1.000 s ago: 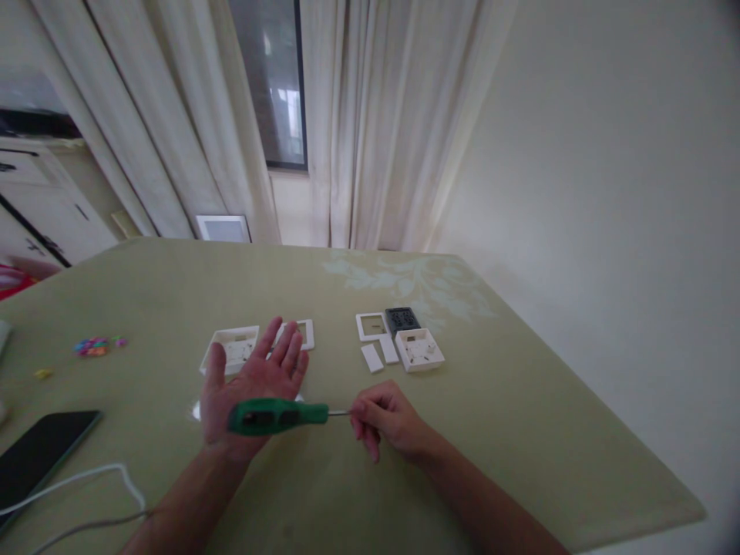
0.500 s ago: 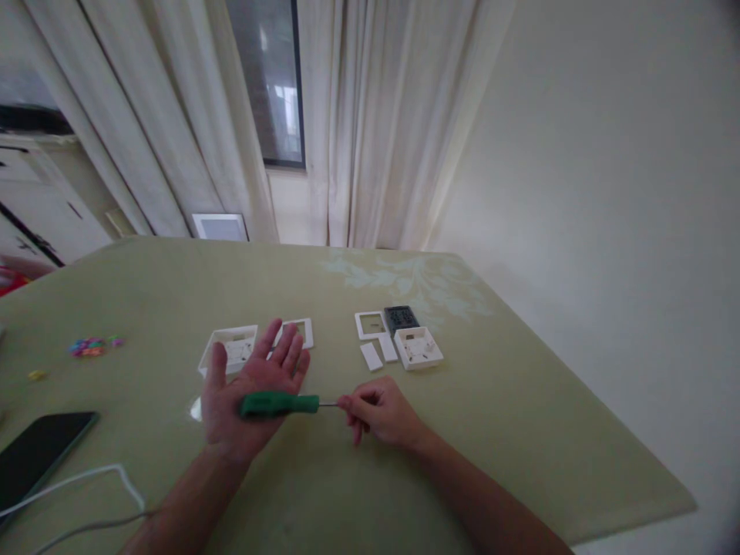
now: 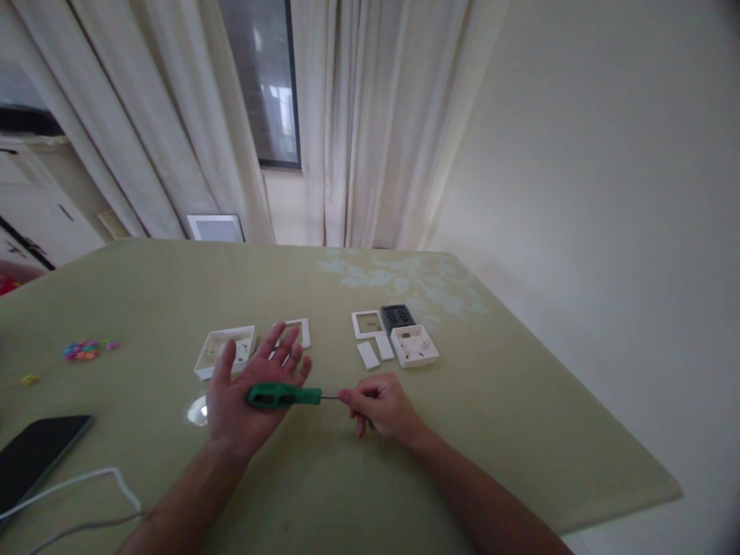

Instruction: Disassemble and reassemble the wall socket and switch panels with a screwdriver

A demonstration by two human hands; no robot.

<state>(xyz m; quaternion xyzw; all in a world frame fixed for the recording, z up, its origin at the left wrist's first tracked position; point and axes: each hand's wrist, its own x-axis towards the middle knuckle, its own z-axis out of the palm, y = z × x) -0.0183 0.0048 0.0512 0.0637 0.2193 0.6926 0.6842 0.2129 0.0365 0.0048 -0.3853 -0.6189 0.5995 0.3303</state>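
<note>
Seen from the head camera, our left hand (image 3: 248, 405) lies palm up just above the worktop (image 3: 491, 401), fingers spread and gripping nothing. The screwdriver (image 3: 283, 396) rests with its green handle across that palm. Our right hand (image 3: 381, 405) has its fingers closed on the thin metal shaft, near the tip. We judge that pinching the far end keeps the tool level and leaves the handle free to settle into the flat palm.

Beyond the left fingers sit a white box (image 3: 225, 351) and a white frame (image 3: 301, 333), which is partly hidden by them. Well apart to the right is a second set: a frame (image 3: 366, 324), a dark module (image 3: 398, 316), another box (image 3: 414, 345) and two small plates (image 3: 375, 351), all close together. Keeping the two groups apart probably stops their parts from mixing.

At the left edge lie a phone (image 3: 35, 455), a white cable (image 3: 75, 493) and some coloured bits (image 3: 84, 351), all out of the hands' way.

We can read no brand, label or writing anywhere; the dark module's face is too small to make out.
</note>
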